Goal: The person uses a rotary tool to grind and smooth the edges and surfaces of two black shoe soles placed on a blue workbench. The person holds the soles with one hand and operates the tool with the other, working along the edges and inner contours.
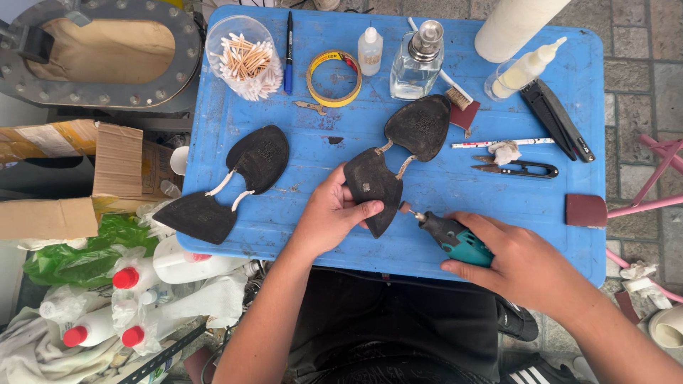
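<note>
1. My left hand [329, 217] is closed on the lower half of a black sole piece [373, 186], thumb across its face, holding it flat near the front edge of the blue table [398, 252].
2. My right hand [523, 263] is wrapped around a teal and grey rotary tool [449, 235]; its small tip sits just beside the right edge of that sole piece.
3. The held piece is joined by two pale strips to a second black half [420, 126] nearer the table's middle. A matching pair [231, 181] lies toward the left edge, its lower half hanging over it.
4. Along the back edge: a clear tub of cotton swabs [245, 58], a dark pen [289, 50], a yellow tape roll [334, 78], a small white bottle [370, 50], a glass bottle with a metal pump [417, 62] and a white roll [514, 25], cut off at the top.
5. Toward the right edge lie black snips [518, 168], a folded black tool [558, 119] and a dark red sanding block [586, 210].
6. Below the left edge: white bottles with red caps [128, 281], green plastic [78, 256] and cardboard [64, 178]. The floor is grey paving stone [637, 85].
</note>
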